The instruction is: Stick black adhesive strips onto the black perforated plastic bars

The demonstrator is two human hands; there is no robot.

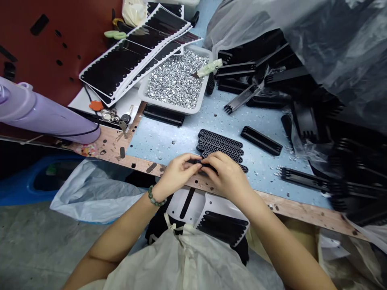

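My left hand (178,172), with a green bead bracelet (156,196) at its wrist, and my right hand (226,174) meet at the table's front edge. Their fingertips pinch a small dark plastic piece (198,161), mostly covered by the fingers, so its full shape is hidden. Just beyond the hands lie several long black plastic bars (222,139) with a lattice face and rounded ends, side by side. My right hand partly covers the nearest of them. To their right, a hollow black plastic bar (261,140) lies on the blue table surface (181,141).
A white tray (172,108) of small metal parts holds a green-handled tool (209,68). Black sticker sheets (136,50) overlap its left side. Keys (123,123) and a purple bottle (48,110) stand left. Black parts (305,117) spill from a plastic bag (341,52) at right.
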